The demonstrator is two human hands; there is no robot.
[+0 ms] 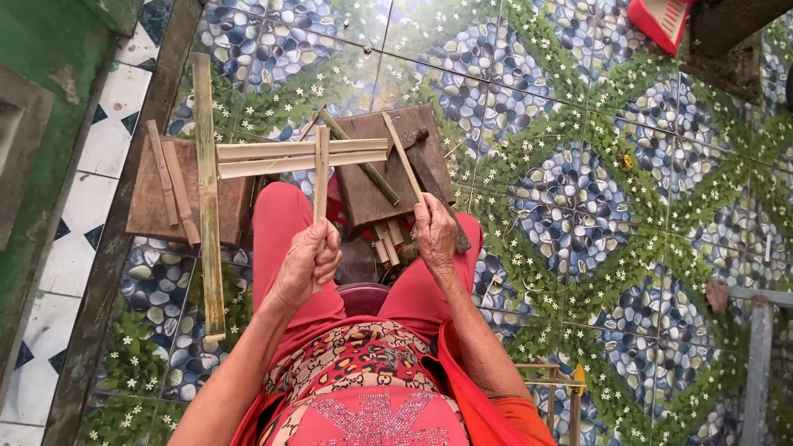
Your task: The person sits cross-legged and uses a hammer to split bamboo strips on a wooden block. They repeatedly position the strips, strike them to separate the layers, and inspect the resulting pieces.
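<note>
The left hand (310, 260) is clenched around a short bamboo strip (320, 169), holding it upright so that it rises in front of the red-trousered knees and crosses the bundle of split slats (301, 157). Those slats lie flat, bridging a low wooden block (153, 206) on the left and a dark wooden bench (363, 194) ahead of the knees. The right hand (435, 233) has its fingers closed on a thinner stick (402, 157) that slants up and away over the bench; what looks like a dark blade (429, 177) lies just beside it, though the view is too poor to be sure. A long green-edged bamboo pole (208, 198) lies across the wooden block onto the patterned tile floor (578, 215). Short offcuts (387, 244) are heaped below the bench edge, between the knees.
</note>
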